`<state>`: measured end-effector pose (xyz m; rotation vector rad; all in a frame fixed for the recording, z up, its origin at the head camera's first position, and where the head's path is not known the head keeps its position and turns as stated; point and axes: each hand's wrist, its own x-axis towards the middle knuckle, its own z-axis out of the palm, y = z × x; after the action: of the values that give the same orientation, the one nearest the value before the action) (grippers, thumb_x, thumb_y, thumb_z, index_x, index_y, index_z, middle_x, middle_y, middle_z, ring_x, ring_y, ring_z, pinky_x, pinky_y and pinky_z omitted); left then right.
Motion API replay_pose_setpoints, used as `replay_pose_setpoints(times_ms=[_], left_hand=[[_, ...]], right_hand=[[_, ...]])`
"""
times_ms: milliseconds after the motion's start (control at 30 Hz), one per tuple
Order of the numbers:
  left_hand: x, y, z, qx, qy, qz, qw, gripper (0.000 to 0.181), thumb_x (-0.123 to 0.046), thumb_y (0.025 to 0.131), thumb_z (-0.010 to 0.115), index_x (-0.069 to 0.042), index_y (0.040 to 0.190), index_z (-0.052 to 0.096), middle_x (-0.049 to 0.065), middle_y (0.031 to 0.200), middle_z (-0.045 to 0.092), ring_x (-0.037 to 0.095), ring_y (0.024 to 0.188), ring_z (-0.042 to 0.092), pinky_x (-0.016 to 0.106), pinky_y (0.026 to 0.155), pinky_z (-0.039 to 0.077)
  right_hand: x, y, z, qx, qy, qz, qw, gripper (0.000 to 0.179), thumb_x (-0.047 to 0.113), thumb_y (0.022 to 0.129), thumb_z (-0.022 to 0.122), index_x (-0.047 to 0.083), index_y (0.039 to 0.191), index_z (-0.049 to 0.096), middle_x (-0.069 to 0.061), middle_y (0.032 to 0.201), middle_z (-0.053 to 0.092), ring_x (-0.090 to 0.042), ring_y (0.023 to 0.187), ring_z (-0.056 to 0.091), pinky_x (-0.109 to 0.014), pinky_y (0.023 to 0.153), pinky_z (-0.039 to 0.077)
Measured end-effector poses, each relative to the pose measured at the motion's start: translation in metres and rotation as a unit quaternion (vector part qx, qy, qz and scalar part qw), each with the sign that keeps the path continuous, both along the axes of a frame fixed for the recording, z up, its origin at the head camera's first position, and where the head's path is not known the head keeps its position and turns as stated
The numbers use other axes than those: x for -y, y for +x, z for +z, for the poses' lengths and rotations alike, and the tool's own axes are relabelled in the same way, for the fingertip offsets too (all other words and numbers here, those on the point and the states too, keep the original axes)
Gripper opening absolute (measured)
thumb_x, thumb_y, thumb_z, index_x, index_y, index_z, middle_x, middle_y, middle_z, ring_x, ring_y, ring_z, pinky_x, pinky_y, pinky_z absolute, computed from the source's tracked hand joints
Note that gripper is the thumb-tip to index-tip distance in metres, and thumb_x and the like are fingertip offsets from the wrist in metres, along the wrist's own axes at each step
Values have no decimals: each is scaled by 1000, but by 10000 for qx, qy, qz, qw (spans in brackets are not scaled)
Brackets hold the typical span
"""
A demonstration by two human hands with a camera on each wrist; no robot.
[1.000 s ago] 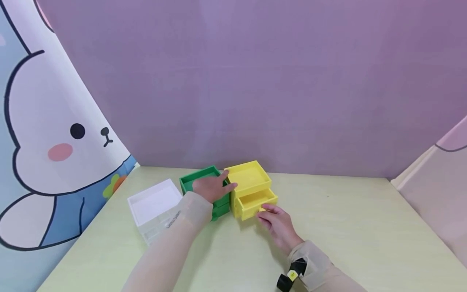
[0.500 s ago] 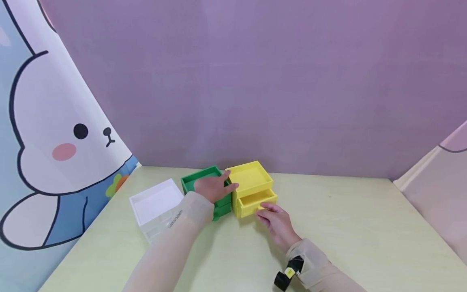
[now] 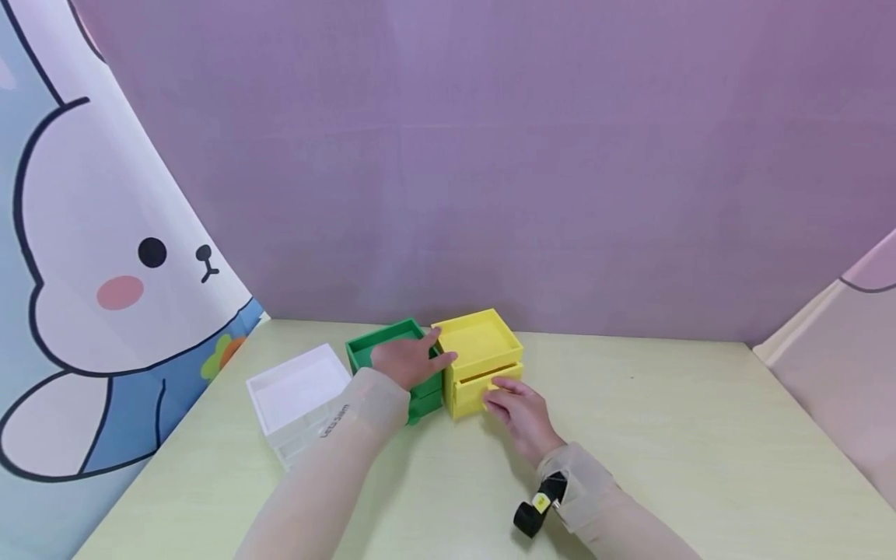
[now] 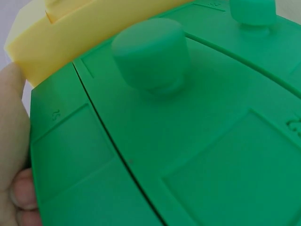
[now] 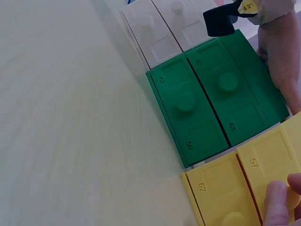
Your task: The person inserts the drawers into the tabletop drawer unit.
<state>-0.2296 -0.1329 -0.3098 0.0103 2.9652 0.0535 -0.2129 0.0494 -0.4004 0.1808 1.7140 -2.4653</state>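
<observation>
In the head view my left hand (image 3: 404, 362) lies over the top of a small green drawer box (image 3: 425, 406). Its extended fingers touch the left top edge of the yellow drawer box (image 3: 480, 341) beside it. My right hand (image 3: 526, 418) pinches the knob of the upper yellow drawer (image 3: 469, 397), which stands out only slightly, a narrow gap showing above it. Seen from the right wrist, fingertips (image 5: 276, 195) close around that round knob (image 5: 292, 198). The left wrist view shows the green drawer fronts with a round knob (image 4: 151, 54).
A white drawer box (image 3: 297, 389) stands left of the green one, partly behind my left forearm. All three sit on a pale wooden table (image 3: 665, 443). Behind rises a purple backdrop (image 3: 490, 171), with a cartoon-printed cloth (image 3: 84, 233) on the left.
My right hand has moved forward and slightly left, and the yellow drawer has slid inward from well pulled out to nearly closed. The left hand has stayed in place.
</observation>
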Motion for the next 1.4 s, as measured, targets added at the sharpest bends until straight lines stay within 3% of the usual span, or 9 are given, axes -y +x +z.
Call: replay_pose_setpoints(times_ms=[700,867,967,1033,1133,1200,1300,1400], left_hand=[[-1,-2,-3,-88,-119,-15,9999,71,-72,91,30,-35,152,27,0,50,41,13,39,21,27,45,22],[-4,-5,-10,-360,-197,-82,9991,71,-72,91,30,-34,151,31,-1,48,37,13,38,21,27,44,21],[-6,-6,-16,-692,-235,-122,9973,73,-72,90,32,-30,149,35,-2,47,33,13,38,20,26,42,20],[-6,-4,-17,-915,-41,-120,9957,73,-71,90,36,-25,148,39,-2,46,30,13,38,19,26,42,18],[-3,2,-17,-1257,603,-255,9899,71,-65,92,43,-18,145,44,-1,47,31,14,39,20,27,42,16],[3,12,-12,-1377,1164,-445,9826,68,-60,94,45,-15,144,46,-1,51,43,15,40,35,27,42,25],[20,34,-4,-1544,1743,-755,9696,61,-54,96,48,-12,140,50,-1,64,60,19,61,60,31,49,40],[47,65,7,-1750,1979,-897,9603,53,-48,96,51,-13,137,54,-4,61,59,18,68,63,32,54,45]], right_hand=[[3,-11,-1,12,-16,56,10000,19,-12,87,56,-11,106,57,-7,85,64,-11,74,65,-21,71,53],[-8,-14,-1,125,138,339,9993,25,-1,93,54,-10,117,54,-10,90,64,-15,80,66,-24,76,53],[-20,-16,-3,205,263,548,9979,34,12,97,50,-9,124,51,-11,93,65,-18,85,66,-28,81,52],[-32,-15,-5,224,381,714,9965,41,20,98,47,-8,128,48,-12,96,66,-21,89,67,-32,84,52],[-58,-9,-3,117,779,929,9926,50,26,100,42,-10,134,43,-17,105,66,-24,96,66,-36,89,50],[-83,-2,4,38,1174,1051,9875,53,27,101,39,-11,138,39,-22,112,64,-24,100,65,-37,90,49],[-130,7,21,-210,1924,1147,9744,53,25,103,35,-12,141,34,-24,119,61,-20,101,65,-34,88,50],[-179,14,37,-837,2483,1200,9576,46,24,106,33,-4,140,43,-15,115,66,-11,98,65,-29,84,51]])
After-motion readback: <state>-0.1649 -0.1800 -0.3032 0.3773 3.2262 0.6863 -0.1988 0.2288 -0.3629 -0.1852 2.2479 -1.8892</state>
